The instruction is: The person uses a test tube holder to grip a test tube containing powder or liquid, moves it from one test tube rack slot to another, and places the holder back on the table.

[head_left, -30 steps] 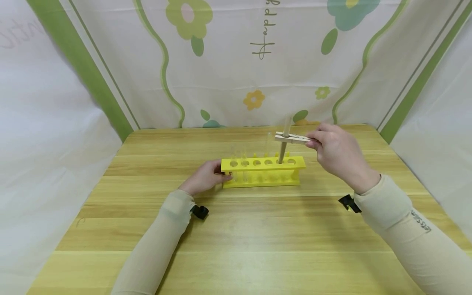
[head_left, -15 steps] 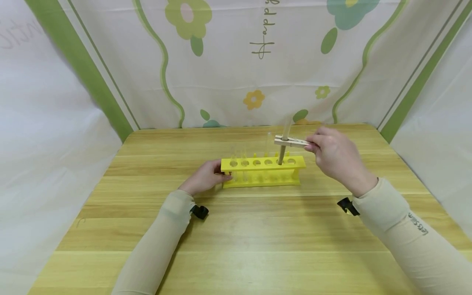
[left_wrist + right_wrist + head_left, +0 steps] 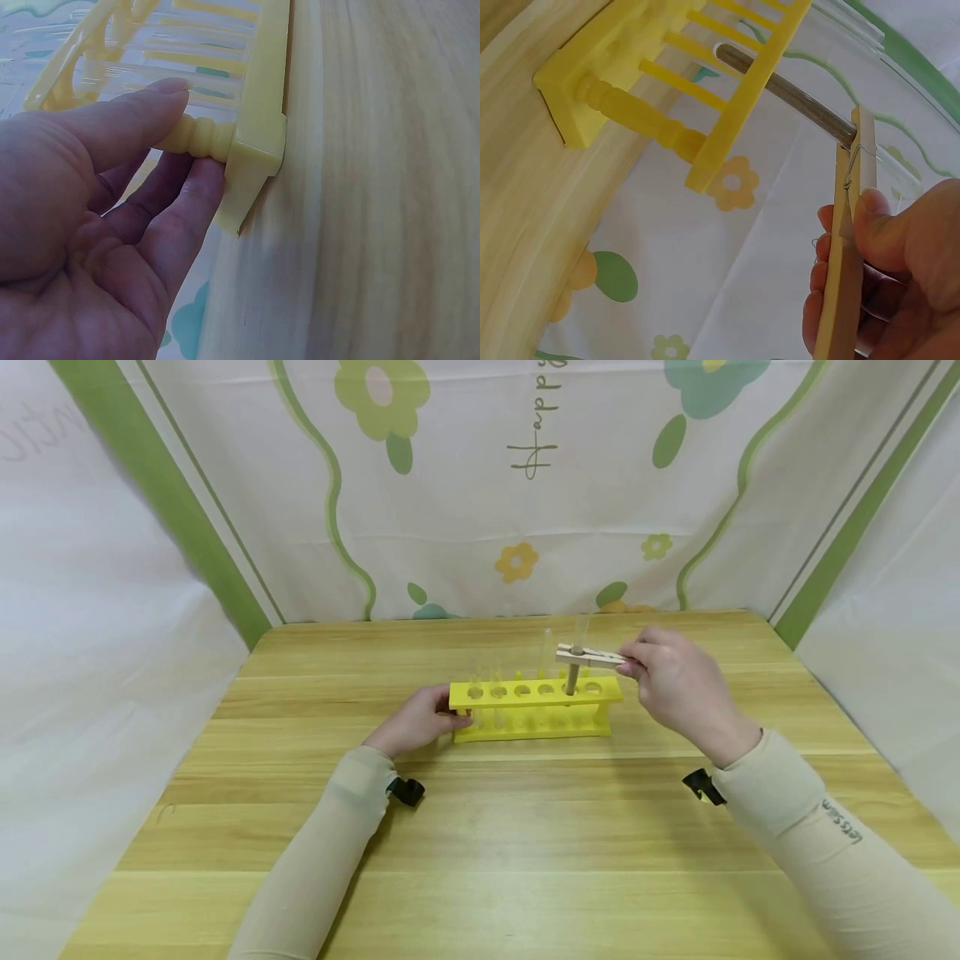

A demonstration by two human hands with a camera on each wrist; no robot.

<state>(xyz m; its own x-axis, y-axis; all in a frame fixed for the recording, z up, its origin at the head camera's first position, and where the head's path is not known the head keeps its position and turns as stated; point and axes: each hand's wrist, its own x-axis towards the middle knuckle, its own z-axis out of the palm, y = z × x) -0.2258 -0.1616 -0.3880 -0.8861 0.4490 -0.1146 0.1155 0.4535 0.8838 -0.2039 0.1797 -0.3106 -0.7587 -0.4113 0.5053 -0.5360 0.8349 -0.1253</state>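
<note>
Flower-printed cloth point(image 3: 450, 510) hangs behind a wooden tabletop point(image 3: 487, 843) bearing a yellow rack point(image 3: 532, 702). The left hand point(image 3: 420, 722) pinches the rack's end post point(image 3: 202, 137). The right hand point(image 3: 678, 689) grips a wooden clamp point(image 3: 596, 658) around a dark-filled tube point(image 3: 573, 679), its lower end through the fifth hole from the left, above the base. Faint clear tubes point(image 3: 496, 672), apparently two, stand leftmost.

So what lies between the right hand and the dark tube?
A wooden clip, held by the right hand and gripping the tube, as the right wrist view shows.
</note>
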